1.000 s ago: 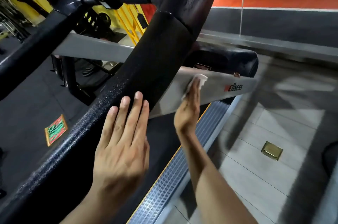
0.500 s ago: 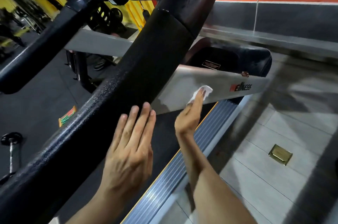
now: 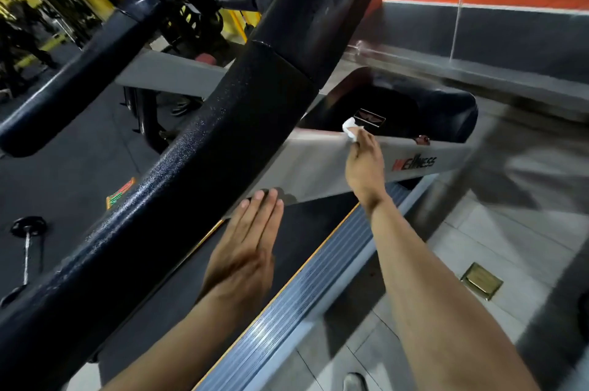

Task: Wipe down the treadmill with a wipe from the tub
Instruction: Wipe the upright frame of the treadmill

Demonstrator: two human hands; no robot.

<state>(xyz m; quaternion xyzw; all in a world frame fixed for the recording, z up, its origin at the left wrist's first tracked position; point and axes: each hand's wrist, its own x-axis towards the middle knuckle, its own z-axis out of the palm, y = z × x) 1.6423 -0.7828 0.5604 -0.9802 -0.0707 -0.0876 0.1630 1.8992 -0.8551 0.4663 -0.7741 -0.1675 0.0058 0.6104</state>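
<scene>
Head view, right grip: your right hand (image 3: 364, 164) has its fingers closed around a crumpled white wipe (image 3: 351, 129).
Wipe: pressed on the top edge of the grey treadmill rail (image 3: 322, 164), at 1 o'clock in frame.
Left grip: your left hand (image 3: 247, 247) lies flat, fingers together and straight, holding nothing, at 6 o'clock.
Black handrail (image 3: 204, 148): runs diagonally, just beside your left hand.

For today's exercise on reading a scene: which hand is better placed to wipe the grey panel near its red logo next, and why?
Right. The right hand already presses the wipe on the panel, beside the logo. The left hand lies flat, without a wipe, against the black rail.
</scene>
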